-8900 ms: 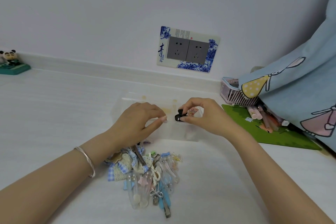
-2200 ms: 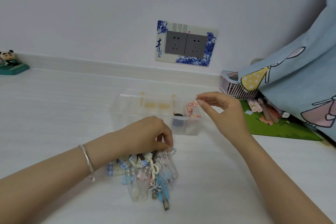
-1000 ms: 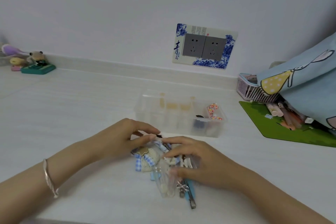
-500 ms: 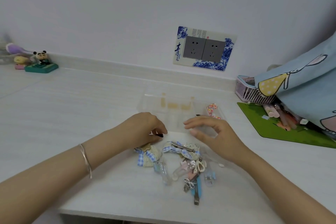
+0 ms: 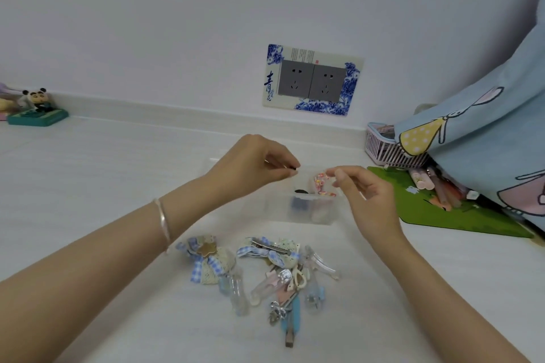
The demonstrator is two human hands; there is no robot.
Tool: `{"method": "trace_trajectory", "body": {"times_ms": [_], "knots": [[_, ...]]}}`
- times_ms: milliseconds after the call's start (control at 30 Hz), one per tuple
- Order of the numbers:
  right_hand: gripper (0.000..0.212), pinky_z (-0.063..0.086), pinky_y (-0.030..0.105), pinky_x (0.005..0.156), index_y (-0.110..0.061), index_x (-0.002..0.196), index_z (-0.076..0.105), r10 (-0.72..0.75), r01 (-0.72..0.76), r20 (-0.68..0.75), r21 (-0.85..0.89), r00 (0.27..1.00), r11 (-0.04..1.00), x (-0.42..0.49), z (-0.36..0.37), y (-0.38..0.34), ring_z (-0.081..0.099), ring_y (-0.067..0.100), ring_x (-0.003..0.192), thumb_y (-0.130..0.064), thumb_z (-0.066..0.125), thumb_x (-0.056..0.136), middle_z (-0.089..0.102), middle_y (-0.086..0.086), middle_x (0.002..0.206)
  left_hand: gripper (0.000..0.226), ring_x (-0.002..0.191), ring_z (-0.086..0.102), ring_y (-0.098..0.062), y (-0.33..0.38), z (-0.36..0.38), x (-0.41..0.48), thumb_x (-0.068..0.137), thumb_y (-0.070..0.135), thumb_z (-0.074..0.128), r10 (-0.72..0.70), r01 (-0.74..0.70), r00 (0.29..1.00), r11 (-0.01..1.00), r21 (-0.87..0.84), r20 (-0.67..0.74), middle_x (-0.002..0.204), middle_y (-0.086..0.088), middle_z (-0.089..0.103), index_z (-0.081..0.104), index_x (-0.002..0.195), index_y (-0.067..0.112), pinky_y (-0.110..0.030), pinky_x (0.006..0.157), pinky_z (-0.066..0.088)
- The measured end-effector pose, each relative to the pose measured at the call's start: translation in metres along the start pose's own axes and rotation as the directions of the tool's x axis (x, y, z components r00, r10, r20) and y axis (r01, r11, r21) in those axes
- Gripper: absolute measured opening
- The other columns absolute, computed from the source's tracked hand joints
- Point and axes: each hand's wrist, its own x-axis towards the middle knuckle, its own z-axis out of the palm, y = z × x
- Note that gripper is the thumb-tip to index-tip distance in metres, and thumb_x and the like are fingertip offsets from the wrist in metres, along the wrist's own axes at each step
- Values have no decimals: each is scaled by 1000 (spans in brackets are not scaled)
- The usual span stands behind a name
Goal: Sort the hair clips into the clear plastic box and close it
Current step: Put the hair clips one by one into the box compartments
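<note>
The clear plastic box (image 5: 306, 214) stands on the white tabletop, and a pink flowered clip (image 5: 321, 186) and dark clips (image 5: 300, 191) show in its right end. My left hand (image 5: 253, 166) hovers over the box, pinching a small black hair clip (image 5: 292, 168). My right hand (image 5: 364, 194) is at the box's right end, fingertips curled close to the pink clip; whether they grip anything is unclear. A pile of hair clips (image 5: 283, 274) lies in front of the box, with a blue gingham bow clip (image 5: 206, 259) to its left.
A pink basket (image 5: 383, 152), a green mat (image 5: 442, 212) with pens and a blue cartoon-print cloth (image 5: 486, 141) crowd the right side. A panda figure (image 5: 39, 106) stands far left by the wall. A double socket (image 5: 312, 82) is on the wall.
Both hands rose from the pile to the box. My left hand carried a small black clip up with it. The pile is spread wider than a second ago.
</note>
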Motion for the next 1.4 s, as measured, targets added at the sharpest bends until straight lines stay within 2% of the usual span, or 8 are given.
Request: {"method": "trace_trajectory", "body": {"times_ms": [300,467,600,767,900,1033,1133,1400], "knots": [[10,44,14,74,-21,82,72,-75,89,199,-58,977,994,-9,-5,-10,61,6,79,-14,66,84,71,-6,84,21,80,70,-13,-19,38,40,78,13,73,-71,71,997,997,37,6,95,-7,75,73,98,9,-22,80,54],[11,51,19,76,-21,89,74,160,-14,572,-251,805,968,-12,-18,-20,64,5,77,-19,74,79,72,-9,88,20,83,68,-4,-17,21,12,81,20,71,-33,34,999,998,55,-18,96,4,73,72,101,16,-18,78,54],[28,54,26,79,-37,99,71,300,-2,636,-424,711,906,-15,-18,-15,64,5,87,-29,77,73,70,-13,98,15,84,67,1,-10,9,-18,83,19,69,-55,52,997,997,-50,-57,95,9,73,74,97,16,-14,79,53],[24,52,27,72,-34,94,72,333,-16,686,-424,647,906,-19,-12,-15,60,6,73,-22,78,73,68,-20,82,14,84,68,0,-10,-1,-40,82,15,69,-103,92,990,990,-103,-100,91,13,74,75,94,18,-16,80,53],[18,52,27,71,-20,88,73,344,-107,642,-379,685,919,-16,-16,-19,60,5,69,-10,77,73,70,-5,87,14,87,68,0,-9,-1,-49,82,18,69,-109,98,991,986,-136,-77,96,18,72,75,94,20,-17,81,53],[20,52,18,74,-16,79,68,222,-297,491,79,842,952,-4,-17,-32,66,7,73,-6,77,65,73,-3,85,16,88,68,-2,1,4,-51,83,25,66,-137,132,990,972,-196,-14,95,9,74,73,97,19,-21,81,54],[20,54,21,73,-16,74,66,156,-296,384,340,910,893,7,-9,-38,69,10,81,-9,80,62,74,-2,85,29,80,70,-12,13,9,-47,83,36,58,-202,261,958,909,-326,204,96,3,75,70,102,18,-25,73,56],[18,56,26,80,-12,91,68,143,-274,391,305,909,912,21,11,-45,69,16,88,-14,72,74,74,2,97,25,64,65,-4,18,0,-37,70,37,65,-318,424,905,732,-533,283,79,4,75,72,87,20,-15,60,51]]}}
